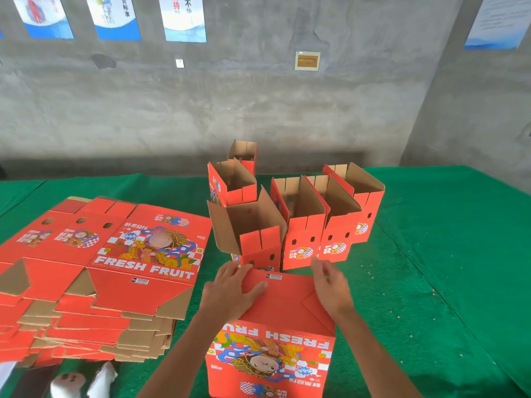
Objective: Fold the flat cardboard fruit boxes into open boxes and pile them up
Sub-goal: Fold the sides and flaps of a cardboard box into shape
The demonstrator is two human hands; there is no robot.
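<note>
A red "FRESH FRUIT" box (275, 351) stands upside down in front of me, its folded bottom flaps facing up. My left hand (234, 291) lies flat on the left part of those flaps, fingers straight. My right hand (330, 285) rests with straight fingers on the right flap's far edge. A thick stack of flat red box blanks (94, 271) lies on the left of the table. Several folded open boxes (298, 219) stand upright in a cluster behind the box under my hands.
A green felt cloth (448, 254) covers the table, with free surface to the right. A grey concrete wall (258, 104) with posters rises behind. Below the table's near left edge sits something white and dark (71, 383).
</note>
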